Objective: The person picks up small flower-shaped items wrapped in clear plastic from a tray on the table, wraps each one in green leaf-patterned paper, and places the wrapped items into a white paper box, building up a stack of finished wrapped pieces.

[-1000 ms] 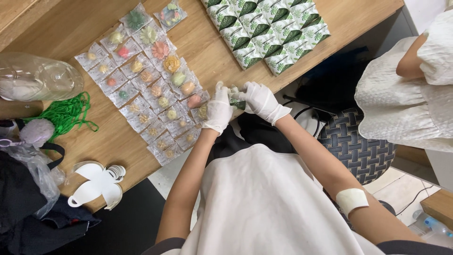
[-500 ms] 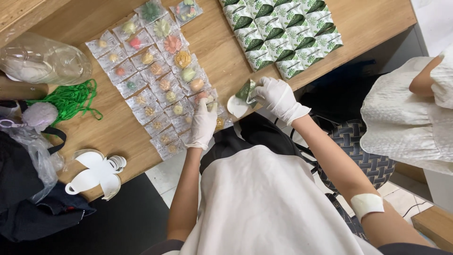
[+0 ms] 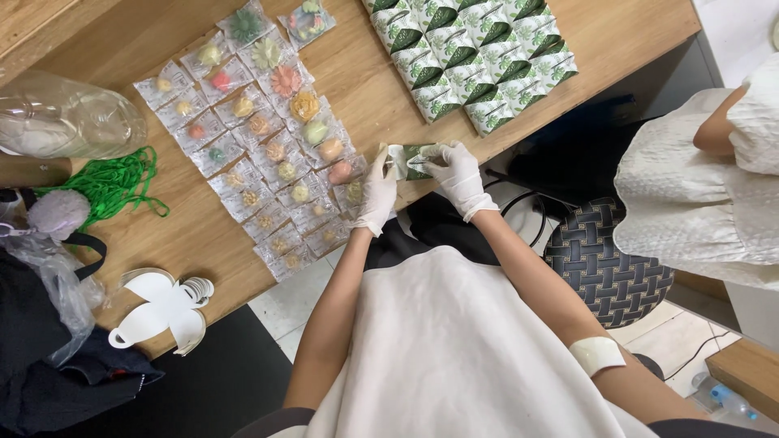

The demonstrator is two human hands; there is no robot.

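Both my hands wear white gloves and meet at the near edge of a wooden table (image 3: 365, 73). My right hand (image 3: 454, 174) and my left hand (image 3: 377, 191) together hold a small white-and-green leaf-patterned box (image 3: 410, 160) just above the table edge. Left of it lie rows of small clear packets with coloured flower-shaped pieces (image 3: 268, 138). Beyond my right hand stands a block of several matching leaf-patterned boxes (image 3: 471, 57).
A clear plastic bottle (image 3: 69, 122), a green cord bundle (image 3: 109, 186) and white flat card cut-outs (image 3: 162, 308) lie at the table's left. A dark bag (image 3: 49, 365) sits below them. A person in white (image 3: 706, 186) stands at right beside a woven stool (image 3: 608, 259).
My left hand has come off the clear packets and joined the right hand on the small box. The box has moved slightly left, toward the packets.
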